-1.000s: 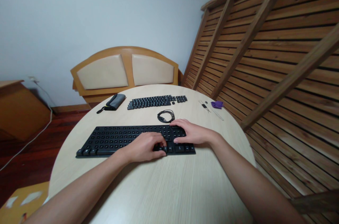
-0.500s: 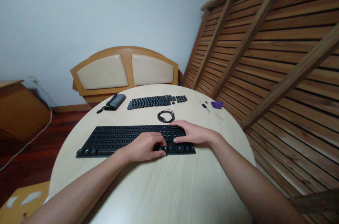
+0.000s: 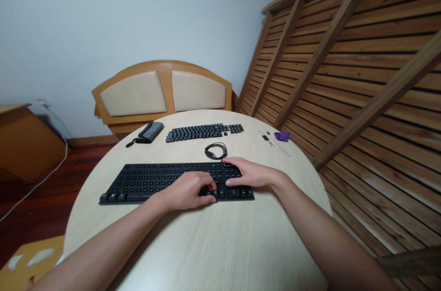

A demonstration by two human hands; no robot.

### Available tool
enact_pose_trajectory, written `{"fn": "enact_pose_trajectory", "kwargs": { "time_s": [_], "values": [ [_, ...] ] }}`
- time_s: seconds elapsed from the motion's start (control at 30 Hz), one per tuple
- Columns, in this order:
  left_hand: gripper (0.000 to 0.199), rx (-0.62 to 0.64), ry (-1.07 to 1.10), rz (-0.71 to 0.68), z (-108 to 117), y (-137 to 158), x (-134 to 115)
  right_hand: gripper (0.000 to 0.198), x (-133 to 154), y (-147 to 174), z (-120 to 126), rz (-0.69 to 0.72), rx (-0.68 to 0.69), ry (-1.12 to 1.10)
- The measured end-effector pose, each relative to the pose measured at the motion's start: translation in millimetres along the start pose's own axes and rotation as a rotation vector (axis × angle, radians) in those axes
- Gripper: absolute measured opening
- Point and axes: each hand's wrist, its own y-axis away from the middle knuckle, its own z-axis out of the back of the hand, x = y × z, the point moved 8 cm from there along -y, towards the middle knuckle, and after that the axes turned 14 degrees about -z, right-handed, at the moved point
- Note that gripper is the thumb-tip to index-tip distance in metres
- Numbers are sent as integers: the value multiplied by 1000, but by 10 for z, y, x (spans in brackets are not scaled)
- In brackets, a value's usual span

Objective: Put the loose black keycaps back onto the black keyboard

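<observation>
The crosswise-lying keyboard (image 3: 148, 178) is being touched — right end by the spread right hand (image 3: 248, 173), right of middle by the curled left hand (image 3: 191, 190), grip unclear.

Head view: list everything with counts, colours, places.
table: one, pale, centre
keyboard: one, black, on table
loose keys: many, black, behind keyboard
cable: one, black, behind keyboard
pouch: one, grey-black, table's left
wire tool: one, black-silver, table's right
rod: one, pale, table's right
small piece: one, dark, table's right
cloth: one, purple, table's right
headboard: one, brown-cream, behind table
slatted panel: one, brown, right
wall: one, bluish, background
floor: one, reddish, left
cabinet: one, brown, left
cord: one, white, left
patched surface: one, yellowish, lower left
left hand: one, bare, on keyboard
right hand: one, bare, on keyboard
forearms: two, bare, lower frame
</observation>
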Motion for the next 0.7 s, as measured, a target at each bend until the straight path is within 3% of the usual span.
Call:
{"fn": "enact_pose_trajectory", "kwargs": {
  "time_s": [0.7],
  "values": [
    [17,-1,-8,0,-6,2,9,77,4,-13,-41,34,21,36]
  ]
}}
